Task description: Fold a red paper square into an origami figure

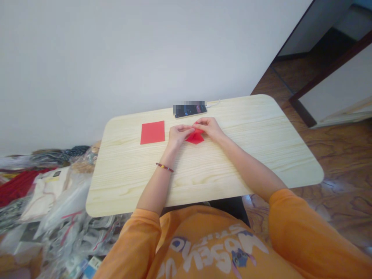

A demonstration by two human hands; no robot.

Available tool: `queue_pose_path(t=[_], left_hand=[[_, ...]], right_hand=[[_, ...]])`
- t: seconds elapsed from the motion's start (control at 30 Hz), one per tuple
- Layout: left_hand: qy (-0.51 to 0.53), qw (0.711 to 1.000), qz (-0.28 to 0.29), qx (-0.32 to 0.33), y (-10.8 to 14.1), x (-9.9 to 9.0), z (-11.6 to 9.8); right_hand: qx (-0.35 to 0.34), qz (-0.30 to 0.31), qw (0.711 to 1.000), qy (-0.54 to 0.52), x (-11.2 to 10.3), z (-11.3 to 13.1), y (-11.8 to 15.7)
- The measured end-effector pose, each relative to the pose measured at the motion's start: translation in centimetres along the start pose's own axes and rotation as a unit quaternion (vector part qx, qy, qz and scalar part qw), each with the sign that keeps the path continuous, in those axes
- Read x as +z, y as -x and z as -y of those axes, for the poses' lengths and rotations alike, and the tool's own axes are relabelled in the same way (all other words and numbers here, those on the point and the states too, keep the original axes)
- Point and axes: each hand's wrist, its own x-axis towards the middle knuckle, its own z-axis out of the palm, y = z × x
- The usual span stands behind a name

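Note:
A folded piece of red paper (195, 138) is held between my two hands over the middle of the table. My left hand (178, 134) pinches its left side with thumb and fingertips. On the upper right of the same paper, my right hand (209, 126) has its fingers closed. The fingertips of both hands nearly meet and cover the paper's upper part. To the left of my left hand lies a flat red square sheet of paper (152, 132), apart from the hands.
A phone (190, 110) stands at the table's back edge against the wall, with a white cable (214, 104) at its right. The pale wood table (130, 178) has rounded corners. Clothes and plastic bags (66, 201) are heaped on the left; wooden floor (334, 155) shows on the right.

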Motion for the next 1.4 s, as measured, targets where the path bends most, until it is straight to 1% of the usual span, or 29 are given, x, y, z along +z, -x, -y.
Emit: queue_pose_path(t=[0.23, 0.4, 0.5, 0.67, 0.77, 0.9, 1.1, 1.4], left_hand=[[-0.019, 1.000, -0.004, -0.003, -0.02, 0.07, -0.07], [-0.013, 1.000, 0.013, -0.011, -0.04, -0.04, -0.08], [-0.008, 1.000, 0.018, -0.011, -0.05, -0.13, 0.00], [0.003, 1.000, 0.016, -0.006, -0.11, -0.16, 0.17], [0.003, 1.000, 0.005, -0.004, -0.14, -0.10, 0.18], [0.006, 1.000, 0.004, -0.002, -0.22, -0.11, 0.14], [0.015, 1.000, 0.020, 0.006, -0.31, -0.19, 0.20], [0.030, 0.999, 0.022, 0.016, -0.41, -0.21, 0.44]], right_hand=[[-0.038, -0.004, 0.999, 0.039, 0.16, 0.02, 0.06], [-0.050, -0.011, 0.998, 0.048, 0.13, -0.18, -0.02], [-0.043, -0.014, 0.998, 0.033, 0.10, -0.39, -0.20], [0.004, -0.009, 1.000, -0.005, 0.16, -0.34, -0.23], [-0.009, 0.002, 1.000, 0.003, 0.15, -0.27, -0.10], [-0.030, -0.003, 1.000, -0.001, 0.13, -0.33, 0.05], [-0.032, -0.005, 0.999, -0.012, 0.12, -0.45, 0.00], [-0.046, -0.017, 0.999, -0.003, 0.16, -0.47, -0.18]])
